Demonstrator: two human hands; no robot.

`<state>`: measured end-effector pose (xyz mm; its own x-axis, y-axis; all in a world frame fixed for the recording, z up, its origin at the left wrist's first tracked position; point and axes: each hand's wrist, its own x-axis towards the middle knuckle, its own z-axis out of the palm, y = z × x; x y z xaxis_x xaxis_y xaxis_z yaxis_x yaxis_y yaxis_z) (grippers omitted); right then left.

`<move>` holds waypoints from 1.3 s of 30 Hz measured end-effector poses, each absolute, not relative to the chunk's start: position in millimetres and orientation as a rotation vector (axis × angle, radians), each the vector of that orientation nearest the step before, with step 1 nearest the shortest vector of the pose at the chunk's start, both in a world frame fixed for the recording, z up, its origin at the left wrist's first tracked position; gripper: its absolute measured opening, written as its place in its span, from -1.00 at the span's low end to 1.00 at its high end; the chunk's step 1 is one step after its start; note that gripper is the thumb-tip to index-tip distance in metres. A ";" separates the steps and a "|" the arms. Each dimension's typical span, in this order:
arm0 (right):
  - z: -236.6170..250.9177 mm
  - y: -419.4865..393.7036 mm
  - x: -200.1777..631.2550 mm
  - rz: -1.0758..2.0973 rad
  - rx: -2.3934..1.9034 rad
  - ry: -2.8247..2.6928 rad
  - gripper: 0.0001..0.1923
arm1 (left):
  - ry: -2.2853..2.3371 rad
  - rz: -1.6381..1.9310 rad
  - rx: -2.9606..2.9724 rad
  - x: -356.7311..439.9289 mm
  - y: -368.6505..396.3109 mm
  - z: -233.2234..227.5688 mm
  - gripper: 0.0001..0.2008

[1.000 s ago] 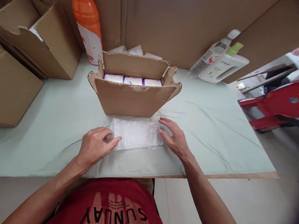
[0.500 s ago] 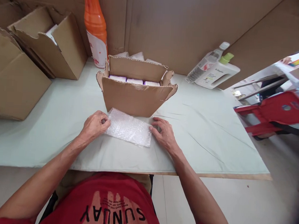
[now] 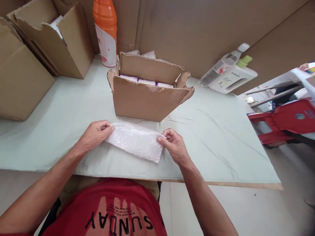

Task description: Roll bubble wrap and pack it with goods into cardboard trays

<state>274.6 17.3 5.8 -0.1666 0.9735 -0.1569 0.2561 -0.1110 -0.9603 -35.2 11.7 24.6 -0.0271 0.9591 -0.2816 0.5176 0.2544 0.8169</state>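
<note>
Left hand (image 3: pixel 94 135) pinches left end of bubble wrap (image 3: pixel 136 141); right hand (image 3: pixel 173 147) pinches right end. Both grips pressed together on the sheet, which hangs tilted just above the worktop (image 3: pixel 54 119), near edge drooping. Just beyond: open carton (image 3: pixel 145 98) with white packs (image 3: pixel 146 82) inside. Far left, orange bottle (image 3: pixel 106 20); far right, white jug (image 3: pixel 232 78).

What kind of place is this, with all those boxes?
Probably a small packing workshop. Both hands hold a bubble wrap sheet over a cloth-covered table. An open cardboard box of white packs stands just behind it, and more cardboard boxes sit at the left.
</note>
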 end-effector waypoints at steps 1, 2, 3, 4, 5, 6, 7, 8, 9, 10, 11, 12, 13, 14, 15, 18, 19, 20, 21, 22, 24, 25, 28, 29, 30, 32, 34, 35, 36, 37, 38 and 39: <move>4.1 16.5 273.8 1.272 -1.445 -1.531 -0.65 | 1.718 0.605 1.450 -35.4 12.1 23.3 -0.72; 2.8 15.5 273.6 1.187 -1.494 -1.620 -0.67 | 1.776 0.543 1.531 -35.1 12.6 22.2 -0.74; 2.6 14.2 273.6 1.067 -1.548 -1.723 -0.68 | 1.836 0.467 1.614 -34.4 13.1 21.6 -0.76; 3.8 12.5 273.8 0.918 -1.594 -1.826 -0.68 | 1.888 0.386 1.687 -33.5 13.4 21.3 -0.77; 6.4 10.2 273.5 0.752 -1.620 -1.914 -0.66 | 1.923 0.309 1.744 -32.5 13.4 21.4 -0.77; 10.0 7.6 272.5 0.587 -1.615 -1.980 -0.64 | 1.938 0.247 1.783 -31.4 13.1 21.6 -0.77; 13.9 4.8 270.1 0.443 -1.581 -2.024 -0.64 | 1.944 0.202 1.809 -30.4 12.6 21.7 -0.77; 17.4 2.2 266.3 0.337 -1.525 -2.059 -0.67 | 1.945 0.169 1.825 -29.3 12.0 21.7 -0.76; 19.6 0.1 260.9 0.274 -1.464 -2.094 -0.71 | 1.951 0.144 1.837 -28.3 11.3 21.4 -0.75; 19.8 -1.1 254.3 0.249 -1.409 -2.140 -0.75 | 1.965 0.120 1.847 -27.5 10.5 20.7 -0.74; 17.9 -1.2 247.1 0.246 -1.368 -2.202 -0.78 | 1.984 0.095 1.860 -26.8 9.8 19.7 -0.73; 14.0 -0.2 239.9 0.250 -1.353 -2.275 -0.80 | 2.005 0.065 1.875 -26.4 9.1 18.7 -0.72; 8.5 1.7 233.6 0.252 -1.359 -2.350 -0.81 | 2.023 0.032 1.891 -26.3 8.3 17.7 -0.70; 2.2 4.3 228.8 0.251 -1.378 -2.417 -0.82 | 2.035 -0.002 1.907 -26.6 7.4 17.1 -0.70; -4.0 7.2 225.9 0.252 -1.397 -2.469 -0.82 | 2.042 -0.028 1.923 -27.0 6.3 17.0 -0.69; -16.7 13.9 226.9 0.294 -1.389 -2.514 -0.83 | 2.081 0.074 2.040 -27.1 1.7 20.7 -0.68; -18.2 14.8 229.0 0.309 -1.368 -2.517 -0.82 | 2.089 0.177 2.121 -25.9 0.2 22.6 -0.69; -18.6 15.2 230.9 0.312 -1.352 -2.520 -0.81 | 2.069 0.293 2.225 -23.7 -0.7 24.2 -0.71; -18.3 15.0 232.4 0.308 -1.342 -2.525 -0.81 | 2.007 0.394 2.344 -20.7 -0.9 24.9 -0.73; -17.8 14.4 233.0 0.299 -1.341 -2.531 -0.81 | 1.905 0.449 2.460 -17.2 -0.2 24.5 -0.74; -16.8 12.4 231.9 0.280 -1.351 -2.541 -0.80 | 1.671 0.419 2.613 -10.8 3.6 19.4 -0.74; -16.6 11.3 230.5 0.272 -1.360 -2.542 -0.80 | 1.586 0.373 2.645 -8.7 6.3 15.0 -0.74; -16.0 8.3 227.8 0.287 -1.381 -2.525 -0.78 | 1.507 0.304 2.620 -10.6 12.5 0.8 -0.72; -15.2 7.6 229.0 0.323 -1.375 -2.506 -0.77 | 1.492 0.319 2.593 -13.7 12.8 -2.4 -0.71; -14.0 6.9 231.8 0.378 -1.363 -2.472 -0.77 | 1.478 0.355 2.557 -17.8 12.0 -4.4 -0.69; -10.4 5.9 242.7 0.474 -1.354 -2.342 -0.75 | 1.512 0.507 2.456 -27.2 7.7 -4.8 -0.67; -7.1 4.7 258.0 0.470 -1.410 -2.179 -0.74 | 1.677 0.690 2.329 -35.5 2.1 -2.6 -0.64; -6.2 4.0 265.5 0.427 -1.462 -2.119 -0.73 | 1.790 0.745 2.260 -38.1 -0.2 -1.5 -0.62; -6.1 3.0 271.7 0.376 -1.522 -2.085 -0.71 | 1.895 0.756 2.199 -39.2 -1.7 -0.9 -0.61; -6.7 1.7 276.0 0.332 -1.580 -2.076 -0.68 | 1.968 0.725 2.151 -38.6 -2.4 -0.8 -0.60; -8.0 0.2 277.9 0.308 -1.626 -2.085 -0.65 | 1.997 0.678 2.109 -36.3 -2.3 -1.3 -0.61; -9.7 -1.6 277.4 0.309 -1.654 -2.102 -0.63 | 1.992 0.636 2.072 -32.7 -1.7 -2.0 -0.65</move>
<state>277.4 -1.6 -9.7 -0.1835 0.9615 0.2045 0.8617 0.2575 -0.4371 -32.7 -1.7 -2.0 0.0008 0.9857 0.1683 0.9009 -0.0738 0.4277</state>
